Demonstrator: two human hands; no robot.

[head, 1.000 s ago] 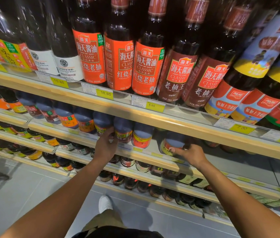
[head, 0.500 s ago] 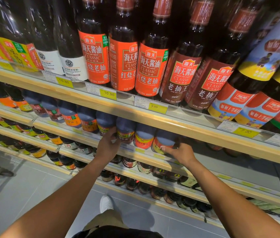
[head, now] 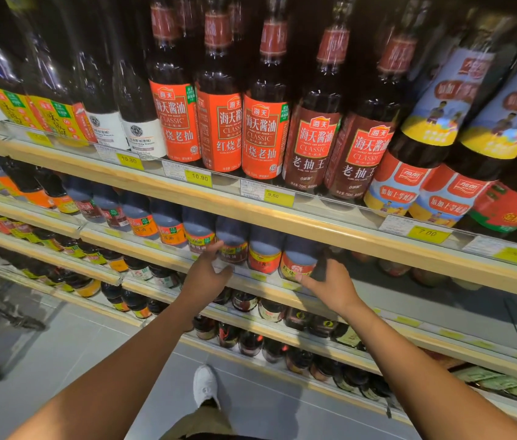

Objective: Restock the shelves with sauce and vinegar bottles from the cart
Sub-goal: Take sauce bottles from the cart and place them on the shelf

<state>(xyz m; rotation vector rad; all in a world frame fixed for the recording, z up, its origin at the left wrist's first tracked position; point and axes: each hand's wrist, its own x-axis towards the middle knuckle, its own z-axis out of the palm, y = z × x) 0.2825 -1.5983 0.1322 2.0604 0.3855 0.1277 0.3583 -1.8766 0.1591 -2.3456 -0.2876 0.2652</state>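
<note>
Both left hand (head: 206,279) and right hand (head: 335,289) are hovering open-fingered, empty, before bottles (head: 265,252) half hiding under the upper shelf (head: 314,223).

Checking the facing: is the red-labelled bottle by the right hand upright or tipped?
Upright: the red-labelled bottle stands straight, label facing out, beside the right hand.

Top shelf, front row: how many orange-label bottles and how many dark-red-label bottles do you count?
Orange-label bottles: 3
Dark-red-label bottles: 2
Total: 5
</note>
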